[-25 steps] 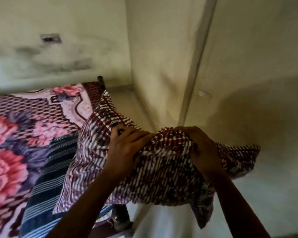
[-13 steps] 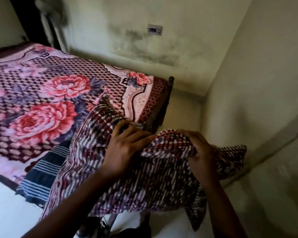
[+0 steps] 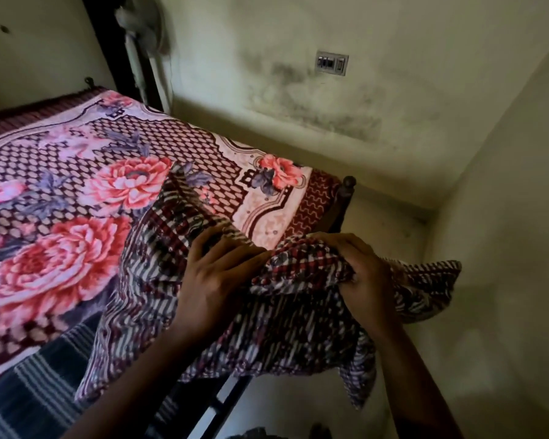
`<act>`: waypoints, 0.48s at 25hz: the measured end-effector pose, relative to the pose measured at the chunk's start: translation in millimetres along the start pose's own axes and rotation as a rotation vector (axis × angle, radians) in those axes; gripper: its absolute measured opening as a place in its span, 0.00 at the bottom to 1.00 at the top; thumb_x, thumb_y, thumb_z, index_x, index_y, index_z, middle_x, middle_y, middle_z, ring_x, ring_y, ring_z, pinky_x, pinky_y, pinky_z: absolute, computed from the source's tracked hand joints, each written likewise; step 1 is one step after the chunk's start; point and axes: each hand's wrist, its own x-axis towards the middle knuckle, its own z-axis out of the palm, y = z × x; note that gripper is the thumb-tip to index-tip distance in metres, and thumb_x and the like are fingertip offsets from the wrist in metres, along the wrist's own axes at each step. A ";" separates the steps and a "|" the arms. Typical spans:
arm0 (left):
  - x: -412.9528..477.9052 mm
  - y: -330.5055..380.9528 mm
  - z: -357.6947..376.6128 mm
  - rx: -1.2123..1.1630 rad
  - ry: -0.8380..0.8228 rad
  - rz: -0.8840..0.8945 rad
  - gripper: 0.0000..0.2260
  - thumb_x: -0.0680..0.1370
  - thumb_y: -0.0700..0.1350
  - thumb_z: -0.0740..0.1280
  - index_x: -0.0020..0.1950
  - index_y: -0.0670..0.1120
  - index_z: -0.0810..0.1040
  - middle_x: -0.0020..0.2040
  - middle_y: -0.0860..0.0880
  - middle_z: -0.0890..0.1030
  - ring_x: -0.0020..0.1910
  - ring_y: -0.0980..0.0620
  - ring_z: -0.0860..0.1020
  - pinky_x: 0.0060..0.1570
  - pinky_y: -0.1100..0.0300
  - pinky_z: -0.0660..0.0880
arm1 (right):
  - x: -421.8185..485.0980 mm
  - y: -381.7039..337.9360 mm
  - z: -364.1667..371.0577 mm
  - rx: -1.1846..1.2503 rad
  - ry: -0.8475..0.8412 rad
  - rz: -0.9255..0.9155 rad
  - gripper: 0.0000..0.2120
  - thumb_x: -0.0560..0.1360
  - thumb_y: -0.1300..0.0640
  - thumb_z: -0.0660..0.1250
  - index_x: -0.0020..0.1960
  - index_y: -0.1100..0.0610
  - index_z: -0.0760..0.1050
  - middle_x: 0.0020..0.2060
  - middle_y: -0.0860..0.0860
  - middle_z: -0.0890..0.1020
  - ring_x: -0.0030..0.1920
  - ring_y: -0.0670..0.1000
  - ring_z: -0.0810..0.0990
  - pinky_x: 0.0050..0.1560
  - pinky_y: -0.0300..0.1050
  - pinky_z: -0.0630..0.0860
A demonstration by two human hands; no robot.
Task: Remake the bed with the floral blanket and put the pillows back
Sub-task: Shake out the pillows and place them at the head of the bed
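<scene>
Far left of the L hand [image 3: 216, 280], the floral blanket [image 3: 76, 217] lies spread flat over the bed. It has big pink roses on a maroon-and-white lattice, and a pale border w/ a small rose at the corner nearest the hands. Below-left of that hand, a dark blue striped cloth [image 3: 35, 384] shows under the blanket's near edge. Up and left, well away from both hands, there's a blurred pale shape [image 3: 143, 30] by the wall; can't tell what it is.

The pillow [image 3: 282, 327], in a red/white/dark striped cover, is held btwn both hands over the bed's near right corner. Its left corner pokes up in front of the blanket. Can't tell whether its left part touches the bed. Its right end sticks out past the R hand [image 3: 358, 274], above the floor [image 3: 286, 413].

L hand: fingers curled over the pillow's top edge, gripping a fold of the cover. R hand: fingers bent down over a bunched ridge of fabric, clamping it; thumb hidden. The hands are near each other, w/ that ridge btwn them.

Beyond the R hand, a dark wooden bedpost [image 3: 349, 182] w/ a round knob stands at the bed corner. Higher up on the wall is a switch plate [image 3: 332, 63], w/ dark smudges [image 3: 314, 103] on the paint below it.
</scene>
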 end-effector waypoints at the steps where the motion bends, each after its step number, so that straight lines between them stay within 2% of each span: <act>1: 8.5 -6.8 12.6 0.022 0.012 -0.023 0.17 0.81 0.54 0.48 0.59 0.49 0.72 0.48 0.48 0.83 0.51 0.51 0.74 0.63 0.49 0.63 | 18.7 15.3 3.7 0.013 -0.019 -0.022 0.15 0.74 0.56 0.63 0.60 0.55 0.77 0.55 0.50 0.79 0.57 0.44 0.74 0.59 0.37 0.70; 3: 30.7 -20.5 46.1 0.069 0.039 -0.111 0.14 0.78 0.53 0.57 0.60 0.49 0.72 0.49 0.47 0.83 0.51 0.51 0.74 0.62 0.50 0.63 | 62.5 51.6 10.0 0.062 -0.057 -0.095 0.16 0.74 0.57 0.63 0.61 0.53 0.76 0.54 0.46 0.77 0.57 0.38 0.70 0.59 0.31 0.67; 5: 58.9 -28.8 82.0 0.086 0.084 -0.277 0.17 0.70 0.45 0.64 0.59 0.51 0.71 0.50 0.46 0.83 0.51 0.51 0.73 0.61 0.53 0.62 | 110.8 88.8 12.0 0.140 -0.121 -0.140 0.17 0.73 0.55 0.61 0.61 0.51 0.74 0.54 0.44 0.75 0.57 0.38 0.70 0.60 0.35 0.68; 7: 83.7 -37.1 114.5 0.113 0.124 -0.404 0.19 0.68 0.43 0.64 0.59 0.51 0.71 0.49 0.47 0.83 0.52 0.51 0.73 0.60 0.58 0.62 | 153.4 123.4 15.1 0.219 -0.200 -0.168 0.18 0.73 0.54 0.60 0.62 0.50 0.72 0.55 0.45 0.76 0.58 0.43 0.74 0.60 0.42 0.71; 9: 101.0 -46.9 139.4 0.137 0.156 -0.484 0.19 0.68 0.43 0.63 0.58 0.50 0.73 0.50 0.49 0.81 0.52 0.51 0.73 0.62 0.63 0.60 | 187.4 152.3 23.8 0.269 -0.260 -0.219 0.17 0.73 0.56 0.61 0.62 0.50 0.72 0.55 0.47 0.78 0.57 0.47 0.76 0.60 0.44 0.73; 12: 125.9 -67.8 177.2 0.202 0.236 -0.642 0.23 0.59 0.32 0.66 0.53 0.40 0.81 0.48 0.43 0.83 0.52 0.49 0.71 0.56 0.64 0.61 | 238.8 190.7 50.6 0.317 -0.306 -0.285 0.18 0.73 0.63 0.64 0.62 0.53 0.75 0.55 0.47 0.78 0.57 0.50 0.77 0.60 0.44 0.72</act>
